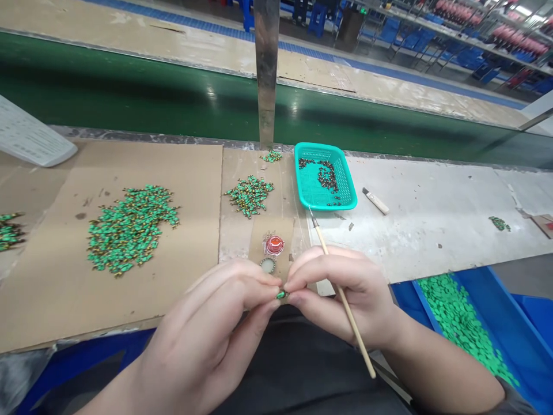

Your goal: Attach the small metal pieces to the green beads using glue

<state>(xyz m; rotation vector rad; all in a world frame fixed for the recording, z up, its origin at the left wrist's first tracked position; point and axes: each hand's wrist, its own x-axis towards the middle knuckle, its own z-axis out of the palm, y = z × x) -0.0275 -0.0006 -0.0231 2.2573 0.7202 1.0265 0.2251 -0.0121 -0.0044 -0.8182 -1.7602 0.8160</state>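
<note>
A tiny green piece with a dark end [281,294] is pinched between the fingertips of both hands. My left hand [211,317] is closed, thumb and forefinger on the piece's left side. My right hand [363,288] pinches from the other side and also carries a thin wooden paintbrush [355,331], its bristles pointing away from me. Just beyond the fingertips are a bottle cap with glossy red liquid [275,244] and a second cap with a pale inside [268,265]. Much of the piece is covered by fingers.
Piles of small green-and-brown pieces [129,230] [249,196] lie on cardboard. A turquoise basket [355,199] contains dark little parts. To its right rests a short flat tool [375,201]. A blue bin [514,328] with green pieces stands lower right; a metal post [266,75] rises behind.
</note>
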